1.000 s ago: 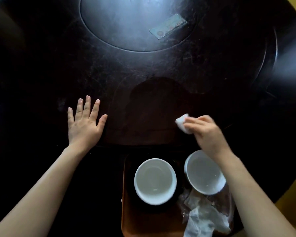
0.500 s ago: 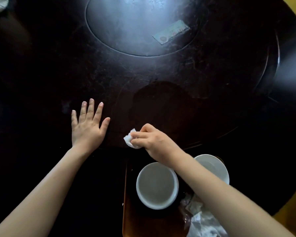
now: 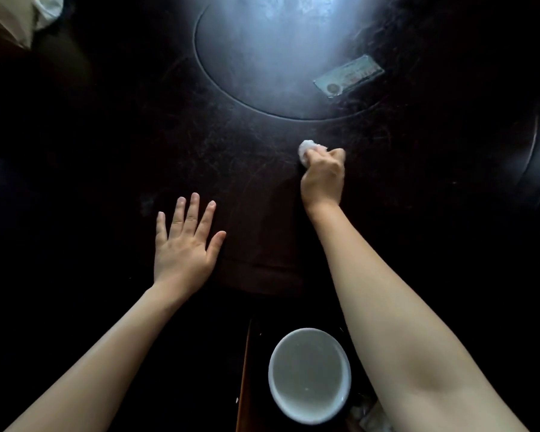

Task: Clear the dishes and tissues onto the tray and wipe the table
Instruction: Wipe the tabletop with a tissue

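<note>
My right hand (image 3: 323, 176) is closed around a crumpled white tissue (image 3: 307, 150) and presses it on the dark round table (image 3: 106, 151), a little before the inset centre disc. My left hand (image 3: 184, 244) lies flat on the table with its fingers spread, holding nothing. Near me a white bowl (image 3: 309, 374) sits on the brown tray (image 3: 243, 369) at the table's front edge. My right forearm hides the right part of the tray; only a scrap of crumpled tissue or wrapper (image 3: 367, 416) shows beside the bowl.
A round inset disc (image 3: 262, 57) fills the table's middle, with a small card-like label (image 3: 348, 75) lying at its right edge. A pale cloth-like thing (image 3: 22, 17) shows at the far left corner. A curved groove (image 3: 533, 145) runs along the table's right side.
My right hand has swept the tissue from the near edge beside my left hand outward and to the right, toward the centre disc. My left hand has stayed flat. The second bowl is now hidden.
</note>
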`<state>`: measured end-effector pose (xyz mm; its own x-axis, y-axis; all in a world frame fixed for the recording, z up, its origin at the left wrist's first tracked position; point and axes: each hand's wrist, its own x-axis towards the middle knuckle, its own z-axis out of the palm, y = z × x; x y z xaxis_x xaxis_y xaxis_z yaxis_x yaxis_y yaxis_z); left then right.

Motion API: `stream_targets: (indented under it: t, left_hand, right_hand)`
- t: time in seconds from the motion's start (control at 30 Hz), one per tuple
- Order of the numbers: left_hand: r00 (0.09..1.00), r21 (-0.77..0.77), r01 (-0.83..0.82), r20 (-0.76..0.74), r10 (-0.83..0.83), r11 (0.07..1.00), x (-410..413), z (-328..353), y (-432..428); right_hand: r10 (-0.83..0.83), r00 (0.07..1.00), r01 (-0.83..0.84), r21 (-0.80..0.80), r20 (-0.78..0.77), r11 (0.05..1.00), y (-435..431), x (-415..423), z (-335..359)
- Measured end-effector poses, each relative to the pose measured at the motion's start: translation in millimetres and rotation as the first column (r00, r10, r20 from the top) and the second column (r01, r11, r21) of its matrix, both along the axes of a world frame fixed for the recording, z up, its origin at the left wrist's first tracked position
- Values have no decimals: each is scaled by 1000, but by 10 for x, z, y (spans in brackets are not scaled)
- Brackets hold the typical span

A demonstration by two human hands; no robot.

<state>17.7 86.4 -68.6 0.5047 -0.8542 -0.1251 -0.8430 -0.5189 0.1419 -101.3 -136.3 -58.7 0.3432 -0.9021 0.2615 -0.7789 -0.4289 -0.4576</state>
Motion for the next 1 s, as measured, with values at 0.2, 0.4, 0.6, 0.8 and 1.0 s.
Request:
stream_targets:
  t: [0.2,0.4,0.6,0.8,1.0]
  left_hand:
    - [1000,-20,8,-18,-8,1000,4,-12,-7]
    - [1000,-31,3,-29,-4,1000,-9,-18,-6]
    - [1000,-18,-1,-21,1,1000,4,-18,-9]
    - [1000,-12,2,-18,-2,1000,-3,-16,-2]
    - [1000,-25,-9,-24,8,1000,-15,-21,-11]
  right_hand:
    - [599,801,-598,-91,-16,796,927,32,-8]
    - [881,474,-880,-48,-9,473,1341,-581,90]
    - [823,563,-819,-184,-72,544,639,-277,24]
    - [272,960,-276,-64,-61,959,-85,-464,-49]
    - [-32,997,28,-61,-66,998,26,-1035,-26]
